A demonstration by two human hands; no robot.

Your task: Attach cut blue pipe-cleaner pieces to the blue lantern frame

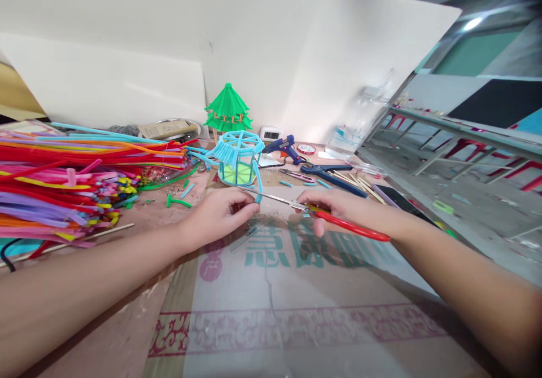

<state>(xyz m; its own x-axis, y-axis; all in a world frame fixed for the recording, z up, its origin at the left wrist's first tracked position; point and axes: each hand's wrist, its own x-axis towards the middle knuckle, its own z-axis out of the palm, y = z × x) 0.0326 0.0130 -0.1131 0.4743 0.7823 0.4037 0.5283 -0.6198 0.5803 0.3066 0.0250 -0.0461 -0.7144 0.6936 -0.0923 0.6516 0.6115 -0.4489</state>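
Observation:
My right hand point(339, 207) is closed on red-handled scissors point(351, 225), whose metal blades point(275, 198) point left. My left hand point(222, 211) pinches a short piece of light blue pipe cleaner point(258, 196) right at the blade tips. Just behind the hands stands a light blue pipe-cleaner pavilion point(237, 158) with a yellow-green core. A green pavilion model point(227, 110) stands further back by the white wall.
A big heap of coloured pipe cleaners point(80, 180) fills the left of the table. A blue glue gun point(284, 148), blue scissors point(326, 172), wooden sticks point(359, 183), a small digital clock point(271, 134) and cut scraps lie behind. Printed cardboard point(296, 299) covers the near table; its edge drops off right.

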